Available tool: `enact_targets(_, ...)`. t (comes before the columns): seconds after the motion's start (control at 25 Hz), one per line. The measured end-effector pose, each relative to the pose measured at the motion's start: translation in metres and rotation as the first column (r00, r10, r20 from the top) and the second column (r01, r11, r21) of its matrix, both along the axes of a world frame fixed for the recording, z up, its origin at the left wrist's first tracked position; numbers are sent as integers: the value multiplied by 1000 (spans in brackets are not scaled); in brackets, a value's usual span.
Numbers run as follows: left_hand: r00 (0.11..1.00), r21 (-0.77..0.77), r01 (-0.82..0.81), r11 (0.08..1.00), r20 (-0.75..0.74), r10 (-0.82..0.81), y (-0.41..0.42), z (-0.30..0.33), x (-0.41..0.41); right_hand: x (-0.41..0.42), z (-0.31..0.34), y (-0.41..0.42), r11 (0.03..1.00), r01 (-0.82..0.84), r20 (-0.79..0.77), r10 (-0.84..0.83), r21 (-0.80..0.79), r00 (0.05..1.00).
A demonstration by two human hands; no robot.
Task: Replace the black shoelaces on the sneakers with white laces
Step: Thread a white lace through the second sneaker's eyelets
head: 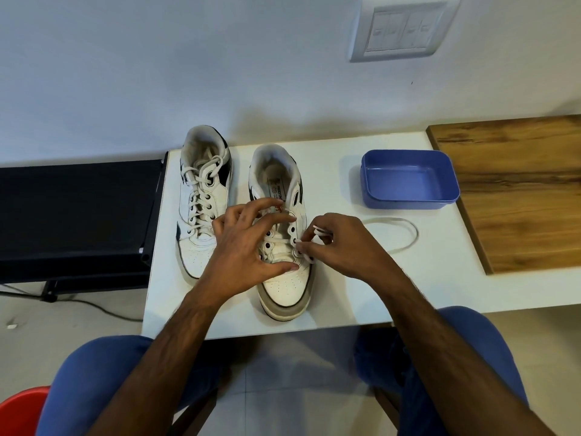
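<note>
The left sneaker [202,202] is fully laced in white. On the right sneaker [283,234], the left hand [248,247] spreads its curled fingers over the eyelets, steadying the smooth leather upper. The right hand [333,243] pinches the flat woven white lace [393,234] at an eyelet. Risk: slack looping toward the rigid blue plastic box [408,180] may twist or snag.

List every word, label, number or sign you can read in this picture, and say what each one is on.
None can be read.
Label on the tongue of the right sneaker: red and dark print, too small and blurred to read.
Wall switch plate: small marks on the switches, not legible.
Blue container, left sneaker and white lace: no text visible.
</note>
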State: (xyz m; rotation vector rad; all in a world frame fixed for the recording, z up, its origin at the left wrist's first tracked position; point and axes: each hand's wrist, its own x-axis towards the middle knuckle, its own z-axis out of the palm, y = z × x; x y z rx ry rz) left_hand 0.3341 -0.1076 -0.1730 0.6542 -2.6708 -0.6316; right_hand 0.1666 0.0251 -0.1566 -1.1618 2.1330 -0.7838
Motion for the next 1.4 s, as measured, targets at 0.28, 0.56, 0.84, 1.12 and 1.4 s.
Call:
enact_targets(0.28,1000,-29,0,1000,17,0,0,0,2,-28,27,8,705,577,911,336,-413,241)
enact_targets(0.56,999,78,11,997,-51,-7,-2,-1,8,-2,10,2,999,17,215,-27,48,976)
enact_targets(0.84,1000,140,17,990,8,-18,-8,0,9,-6,4,-1,986,62,258,-21,-152,966)
enact_targets(1.12,1000,143,25,989,13,-27,-8,1,9,-11,15,1,897,341,769,-2,-281,640)
enact_targets(1.4,998,-38,66,997,-10,-66,-10,2,21,-15,15,1,901,420,730,-215,-109,649)
